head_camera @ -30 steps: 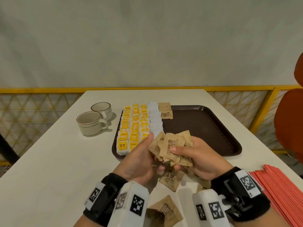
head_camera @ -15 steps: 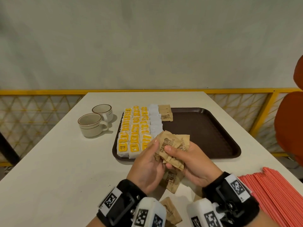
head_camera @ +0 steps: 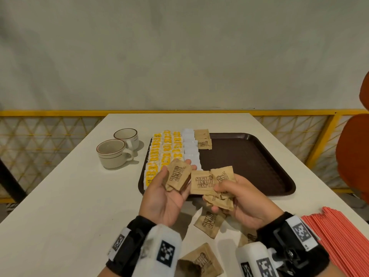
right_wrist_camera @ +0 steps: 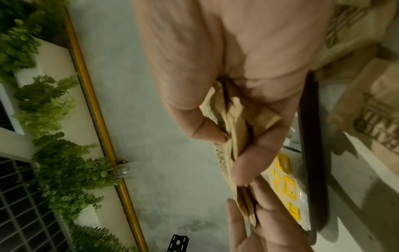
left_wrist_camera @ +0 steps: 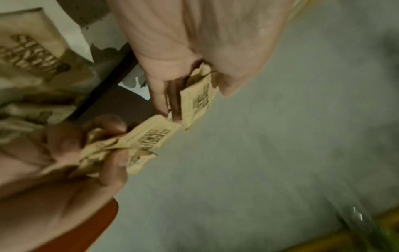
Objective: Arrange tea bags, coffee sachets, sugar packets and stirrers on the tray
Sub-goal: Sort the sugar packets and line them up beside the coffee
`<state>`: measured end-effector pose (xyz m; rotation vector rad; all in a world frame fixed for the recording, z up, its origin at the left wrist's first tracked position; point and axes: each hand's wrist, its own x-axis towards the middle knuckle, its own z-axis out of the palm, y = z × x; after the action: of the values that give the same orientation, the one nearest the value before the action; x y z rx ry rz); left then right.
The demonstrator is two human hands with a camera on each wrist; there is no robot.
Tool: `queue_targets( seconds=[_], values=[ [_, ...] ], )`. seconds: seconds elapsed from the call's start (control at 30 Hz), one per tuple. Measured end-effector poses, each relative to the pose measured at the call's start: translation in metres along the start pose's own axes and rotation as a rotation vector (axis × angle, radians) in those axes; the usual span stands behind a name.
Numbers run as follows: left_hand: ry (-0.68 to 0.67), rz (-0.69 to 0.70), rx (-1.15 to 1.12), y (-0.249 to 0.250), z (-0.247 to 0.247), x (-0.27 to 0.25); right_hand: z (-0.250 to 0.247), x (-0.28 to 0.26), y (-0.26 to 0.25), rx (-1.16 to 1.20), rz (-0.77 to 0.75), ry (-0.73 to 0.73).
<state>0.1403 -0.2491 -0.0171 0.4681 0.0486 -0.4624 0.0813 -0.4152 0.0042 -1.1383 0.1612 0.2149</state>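
Brown paper sugar packet (head_camera: pixel 176 177) pinched in left hand (head_camera: pixel 163 198); right hand (head_camera: pixel 242 202) clutches crumpled bunch of brown packets (head_camera: pixel 211 183) above dark brown plastic tray (head_camera: pixel 249 162).

Left hand (head_camera: pixel 166 193) and right hand (head_camera: pixel 242 198), fingers curled

Both forearms are bare. Each wrist carries a wide black strap. On the left wrist strap (head_camera: pixel 130 239), a white tag printed with a black square-pattern marker sits on the outer side; inboard of it, a white rounded camera housing (head_camera: pixel 159 249) bears a second black-and-white marker. The right wrist strap (head_camera: pixel 289 248) carries a larger white marker tag on its outer side, a black clamp with a visible screw below that tag, and a white housing (head_camera: pixel 254 260) with two markers inboard.
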Motion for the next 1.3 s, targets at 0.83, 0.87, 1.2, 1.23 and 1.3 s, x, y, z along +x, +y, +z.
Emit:
queue_targets(
  seconds=[0.83,0.87,1.2,1.23,1.3],
  values=[
    [-0.087,-0.194,0.396,-0.012,-0.004,-0.004,-0.001,0.005,0.005,-0.22,-0.06,0.044],
    [-0.078,-0.197,0.382,-0.012,-0.005,-0.004,-0.001,0.005,0.005,-0.218,-0.067,0.056],
    [-0.086,-0.151,0.515,-0.026,-0.003,-0.006,0.004,0.011,0.015,-0.219,-0.152,0.102],
    [-0.077,-0.142,0.523,-0.026,-0.004,-0.005,0.005,0.011,0.015,-0.201,-0.146,0.075],
    [-0.05,-0.136,0.513,-0.023,-0.004,-0.004,0.006,0.009,0.013,-0.182,-0.146,0.032]
  ],
)
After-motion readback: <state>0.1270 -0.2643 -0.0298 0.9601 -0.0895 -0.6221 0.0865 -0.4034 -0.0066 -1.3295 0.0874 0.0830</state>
